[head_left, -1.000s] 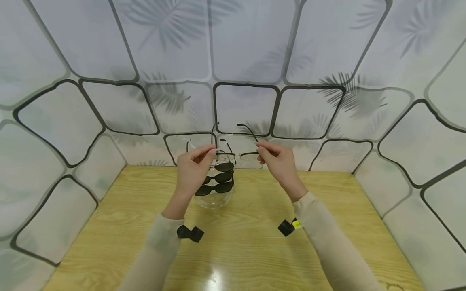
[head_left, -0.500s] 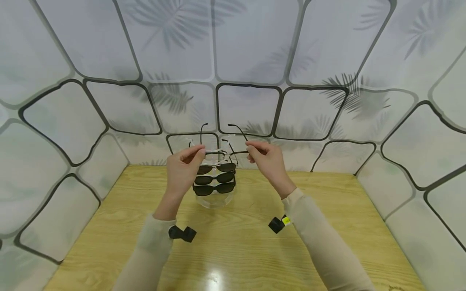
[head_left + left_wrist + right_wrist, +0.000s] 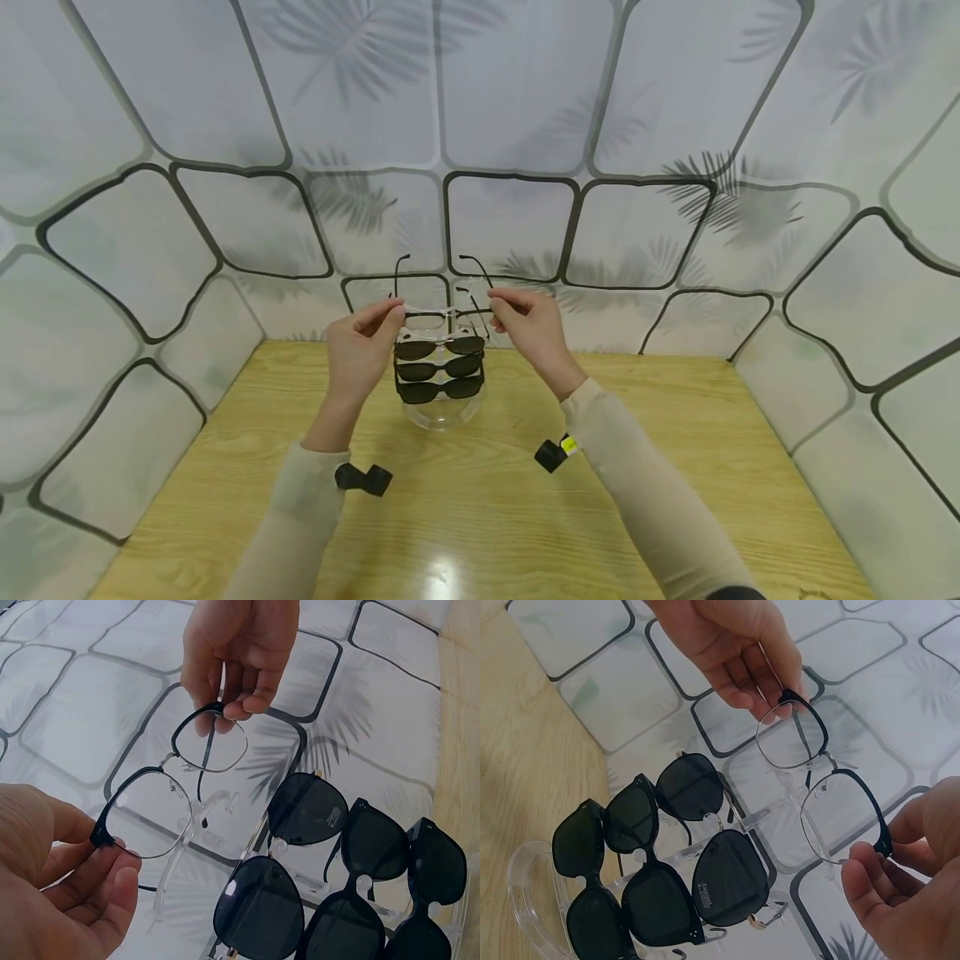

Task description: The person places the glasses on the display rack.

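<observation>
Clear-lensed eyeglasses with dark upper rims [image 3: 169, 759] and thin metal lower rims are held up between both hands, temples unfolded toward the back wall. My left hand [image 3: 362, 342] pinches one outer corner of the frame between thumb and fingers. At the opposite corner, my right hand [image 3: 532, 329] grips it the same way. The eyeglasses are level with the top tier of a clear display stand [image 3: 441, 417], overlapping its upper arm in the head view. Below them on the stand sit metal-framed sunglasses [image 3: 435, 347] and two black-framed sunglasses, the lowest [image 3: 441, 389] nearest the base.
The stand rests toward the back of a wood-grain table [image 3: 465, 517]. A pale patterned backdrop [image 3: 510, 225] rises close behind it and along both sides. Small black wrist cameras [image 3: 551, 456] hang at both cuffs.
Both hands have moved left with the eyeglasses, from right of the stand to lined up with it above the sunglasses. The sunglasses on the stand stay where they were.
</observation>
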`<control>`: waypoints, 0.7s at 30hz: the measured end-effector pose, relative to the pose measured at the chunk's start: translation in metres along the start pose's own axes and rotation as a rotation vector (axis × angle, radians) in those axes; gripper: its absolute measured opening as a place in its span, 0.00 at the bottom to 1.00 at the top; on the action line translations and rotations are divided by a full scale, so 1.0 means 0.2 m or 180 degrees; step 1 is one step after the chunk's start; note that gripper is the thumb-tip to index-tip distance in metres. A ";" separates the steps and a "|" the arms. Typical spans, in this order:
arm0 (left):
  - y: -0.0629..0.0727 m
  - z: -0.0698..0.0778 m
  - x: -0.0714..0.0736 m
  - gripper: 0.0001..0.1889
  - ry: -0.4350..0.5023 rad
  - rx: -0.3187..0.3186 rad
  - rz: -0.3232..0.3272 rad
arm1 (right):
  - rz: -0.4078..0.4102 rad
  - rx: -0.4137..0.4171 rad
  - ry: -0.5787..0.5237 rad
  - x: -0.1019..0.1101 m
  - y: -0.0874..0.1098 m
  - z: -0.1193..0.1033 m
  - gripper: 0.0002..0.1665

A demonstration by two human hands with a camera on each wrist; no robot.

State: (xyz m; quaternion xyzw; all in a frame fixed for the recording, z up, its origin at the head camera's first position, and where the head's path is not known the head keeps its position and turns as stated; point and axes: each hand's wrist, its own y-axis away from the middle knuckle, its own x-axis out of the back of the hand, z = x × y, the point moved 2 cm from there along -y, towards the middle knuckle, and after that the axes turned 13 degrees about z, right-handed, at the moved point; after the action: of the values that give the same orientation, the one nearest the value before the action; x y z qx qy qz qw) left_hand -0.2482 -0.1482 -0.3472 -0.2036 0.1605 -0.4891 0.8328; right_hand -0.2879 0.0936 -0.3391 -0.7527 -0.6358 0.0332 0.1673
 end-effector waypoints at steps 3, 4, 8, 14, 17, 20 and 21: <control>-0.01 -0.02 0.01 0.10 0.0025 0.0027 0.0034 | -0.0018 0.0003 -0.0034 -0.02 0.00 0.01 0.17; -0.01 -0.03 0.02 0.10 0.0028 0.0035 0.0039 | -0.0023 -0.0004 -0.0038 -0.02 0.00 0.01 0.17; -0.02 -0.04 0.03 0.10 0.0082 0.0055 0.0063 | -0.0052 -0.0018 -0.0061 -0.04 0.00 0.01 0.17; -0.02 -0.06 0.04 0.10 0.0124 0.0071 0.0075 | -0.0077 -0.0034 -0.0069 -0.07 -0.01 0.02 0.17; -0.02 -0.06 0.04 0.10 0.0124 0.0070 0.0073 | -0.0056 -0.0057 -0.0045 -0.08 -0.01 0.02 0.17; -0.02 -0.07 0.04 0.11 0.0104 0.0069 0.0086 | -0.0037 -0.0075 -0.0023 -0.09 -0.01 0.02 0.17; -0.03 -0.08 0.04 0.11 0.0103 0.0074 0.0094 | -0.0032 -0.0072 -0.0015 -0.09 -0.01 0.02 0.17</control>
State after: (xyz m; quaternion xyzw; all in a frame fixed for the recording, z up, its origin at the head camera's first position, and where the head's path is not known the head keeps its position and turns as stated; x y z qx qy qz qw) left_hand -0.2553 -0.1610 -0.3588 -0.1837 0.1713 -0.4818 0.8395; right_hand -0.2943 0.0769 -0.3460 -0.7513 -0.6403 0.0270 0.1574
